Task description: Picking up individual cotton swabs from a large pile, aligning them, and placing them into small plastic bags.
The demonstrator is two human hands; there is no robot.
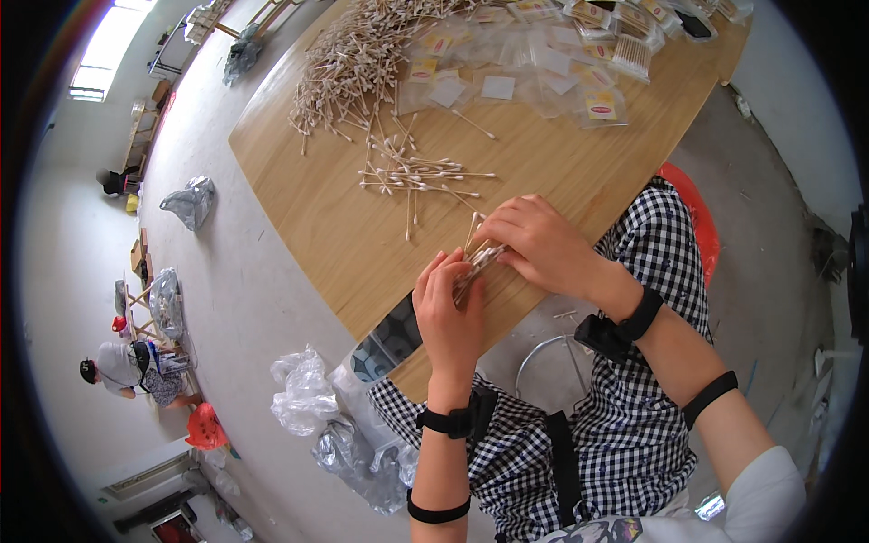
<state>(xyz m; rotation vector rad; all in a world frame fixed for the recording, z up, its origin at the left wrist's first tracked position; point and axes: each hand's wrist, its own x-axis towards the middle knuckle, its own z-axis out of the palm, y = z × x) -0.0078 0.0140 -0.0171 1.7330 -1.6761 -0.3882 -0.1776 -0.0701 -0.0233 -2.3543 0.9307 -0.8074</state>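
Note:
Near the front edge of the wooden table (299, 226), my two hands meet around a small bundle of cotton swabs (480, 260). My left hand (447, 303) grips the bundle's near end between thumb and fingers. From the right, my right hand (541, 240) pinches the other end, its fingertips curled over the white tips. One or two swabs stick up out of line between the hands. Just beyond them lies a loose scatter of cotton swabs (416, 174). Farther back rises a large heap of swabs (353, 68).
Clear plastic bags with labels (602, 107) and white cards (498, 87) cover the table's far right, beside a packed bag of swabs (632, 56). A red stool (692, 217) stands at right. Crumpled plastic (308, 394) lies at left below the table. Another person (127, 366) is far left.

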